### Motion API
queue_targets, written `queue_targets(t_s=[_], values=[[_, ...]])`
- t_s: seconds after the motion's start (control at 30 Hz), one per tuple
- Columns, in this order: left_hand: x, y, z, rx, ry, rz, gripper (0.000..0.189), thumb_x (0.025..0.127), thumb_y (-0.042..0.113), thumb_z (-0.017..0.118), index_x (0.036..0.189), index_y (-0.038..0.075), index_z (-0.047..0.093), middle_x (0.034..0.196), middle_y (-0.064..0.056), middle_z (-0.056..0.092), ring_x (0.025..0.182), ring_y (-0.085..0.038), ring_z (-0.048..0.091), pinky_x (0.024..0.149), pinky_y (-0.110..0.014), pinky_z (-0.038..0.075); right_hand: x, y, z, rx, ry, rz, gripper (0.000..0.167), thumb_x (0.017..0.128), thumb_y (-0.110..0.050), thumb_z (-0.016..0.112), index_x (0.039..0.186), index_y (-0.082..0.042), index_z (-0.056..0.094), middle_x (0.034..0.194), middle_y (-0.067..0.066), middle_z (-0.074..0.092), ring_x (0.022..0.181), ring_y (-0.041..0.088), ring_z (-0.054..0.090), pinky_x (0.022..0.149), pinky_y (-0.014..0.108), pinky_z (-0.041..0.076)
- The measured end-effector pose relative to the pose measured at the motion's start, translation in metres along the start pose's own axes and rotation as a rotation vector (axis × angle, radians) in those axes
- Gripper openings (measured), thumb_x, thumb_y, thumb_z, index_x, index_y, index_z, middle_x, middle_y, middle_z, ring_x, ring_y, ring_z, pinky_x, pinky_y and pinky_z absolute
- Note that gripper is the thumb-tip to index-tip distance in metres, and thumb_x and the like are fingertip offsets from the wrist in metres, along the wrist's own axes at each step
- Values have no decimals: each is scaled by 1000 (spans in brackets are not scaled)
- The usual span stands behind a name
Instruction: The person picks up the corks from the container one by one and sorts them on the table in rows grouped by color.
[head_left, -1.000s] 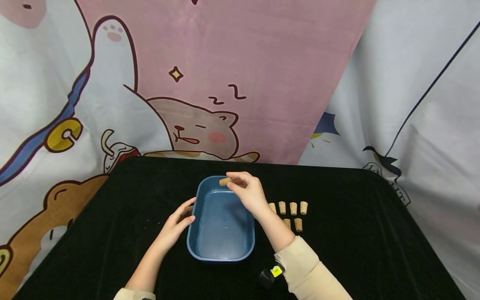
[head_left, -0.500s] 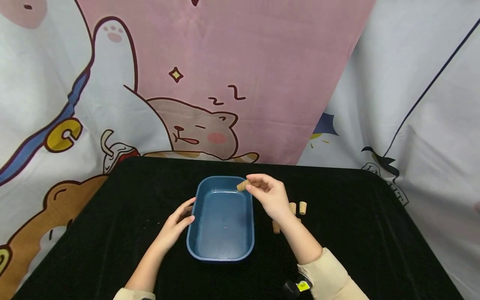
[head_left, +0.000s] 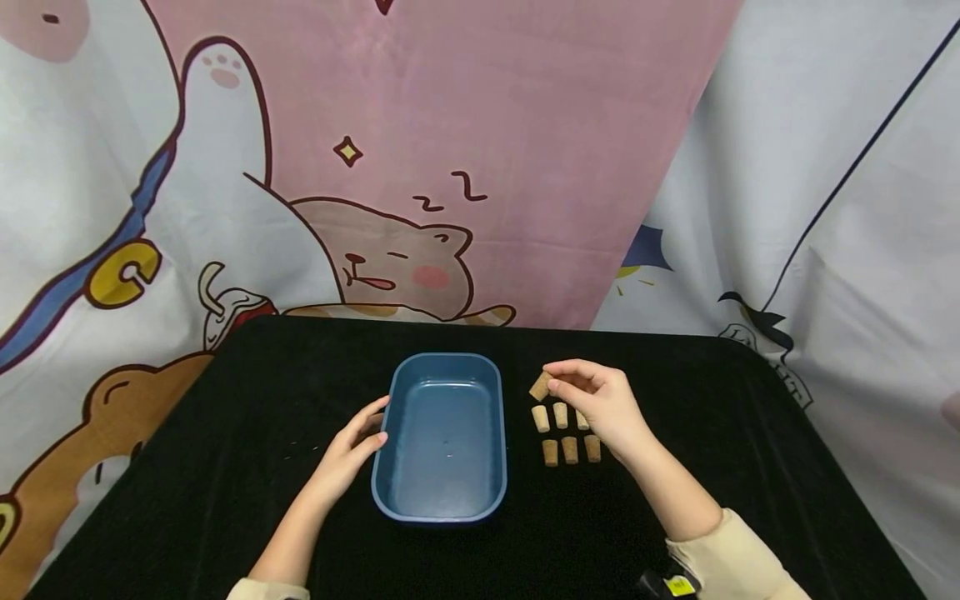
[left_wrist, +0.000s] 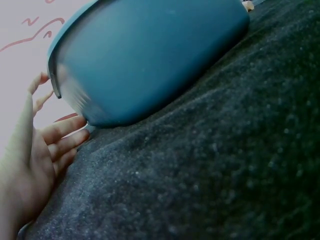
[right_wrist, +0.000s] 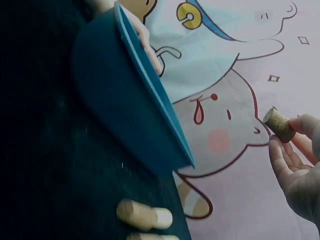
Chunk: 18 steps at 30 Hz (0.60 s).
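Observation:
In the head view a blue rectangular tub (head_left: 448, 467) stands on the table with nothing inside it. My left hand (head_left: 343, 454) touches the tub's left side, fingers fairly straight against the wall and rim; the left wrist view shows this hand (left_wrist: 37, 165) beside the tub's outer wall (left_wrist: 150, 60). To the right of the tub, my right hand (head_left: 603, 404) pinches a tapered cork stopper (head_left: 540, 386) between thumb and fingers. That cork (right_wrist: 279, 125) is held in the air in the right wrist view. Below it, several more corks (head_left: 570, 451) stand in two rows, one partly hidden by the hand.
A black cloth (head_left: 225, 483) covers the table. Behind it hangs a pink and white curtain (head_left: 562, 167) with cartoon animals. Two corks (right_wrist: 145, 215) show near the lower edge of the right wrist view.
My right hand has moved right with the cork, from over the tub's far end to above the cork rows. The left hand stays at the tub's side.

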<state>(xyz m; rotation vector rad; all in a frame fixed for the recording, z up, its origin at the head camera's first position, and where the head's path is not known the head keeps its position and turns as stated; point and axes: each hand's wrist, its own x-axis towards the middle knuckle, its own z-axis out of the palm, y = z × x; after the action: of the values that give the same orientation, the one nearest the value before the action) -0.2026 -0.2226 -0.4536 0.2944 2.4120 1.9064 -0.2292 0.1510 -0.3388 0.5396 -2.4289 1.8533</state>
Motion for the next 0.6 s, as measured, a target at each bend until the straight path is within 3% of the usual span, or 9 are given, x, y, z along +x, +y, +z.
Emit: queue_targets(t_s=[0.17, 0.37, 0.6], values=[[0, -1, 1, -5, -3, 2, 51, 98, 25, 52, 147, 24, 37, 137, -20, 48, 118, -37, 51, 95, -53, 42, -6, 11, -24, -33, -54, 55, 27, 93, -19, 64, 112, -1, 66, 109, 9, 67, 96, 18, 62, 82, 30, 51], [1, -2, 0, -6, -5, 16, 51, 98, 23, 52, 147, 23, 37, 136, -20, 48, 118, -37, 51, 95, -53, 43, -15, 30, -50, -23, -105, 87, 30, 93, -16, 63, 114, 5, 64, 112, 11, 66, 100, 15, 62, 85, 28, 50], [0, -1, 0, 2, -10, 21, 51, 99, 23, 52, 147, 22, 37, 137, -21, 47, 118, -38, 51, 95, -53, 42, -25, 54, -72, -8, -126, 137, 32, 93, -13, 61, 115, 10, 61, 112, 18, 65, 95, 16, 63, 84, 32, 51]])
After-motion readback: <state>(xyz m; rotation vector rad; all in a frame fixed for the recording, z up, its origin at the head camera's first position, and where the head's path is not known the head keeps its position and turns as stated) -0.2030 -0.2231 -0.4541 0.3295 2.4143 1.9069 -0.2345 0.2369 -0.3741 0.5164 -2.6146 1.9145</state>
